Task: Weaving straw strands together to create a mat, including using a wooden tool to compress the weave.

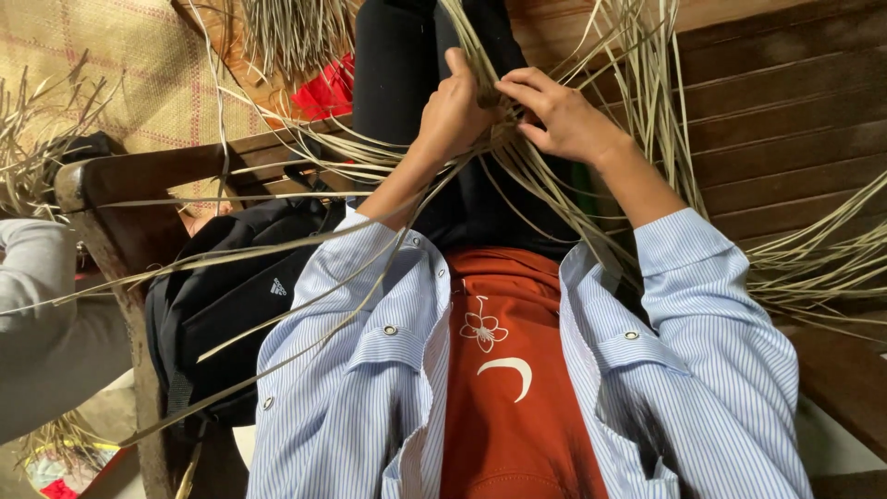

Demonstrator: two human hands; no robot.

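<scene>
Nearest the lens: blue-and-white striped cotton shirt [351,370], snap buttons, worn open over a rust-orange top [508,370] with a white flower and crescent print. Sleeves are cuffed at the forearms.

Beyond that, both hands meet over the lap at the crossing of the long, flat, pale straw-coloured weaving strips [517,152]. Left hand [453,111]: fingers curled closed around a gathered bunch of strips, thumb up. Right hand [564,115]: fingers partly closed, tips pinching a strip right at the crossing, touching the left hand's bunch.

Doing this step well, as I judge it:
- left grip stays firm so the laid strips don't slip
- right fingers work close to the crossing, one strip at a time
- keep strips flat, no twist; they look dry and stiff, likely to crease or split if bent hard

Loose strip ends fan out both ways from the fingers, some trailing toward the camera across the shirt. Right of the fingers: dark slatted wooden bench [785,139], smooth and glossy. Left of them: black fabric backpack [231,286], soft and matte, against the wooden armrest [111,185]. Far left: another person's grey sleeve [37,305].
</scene>
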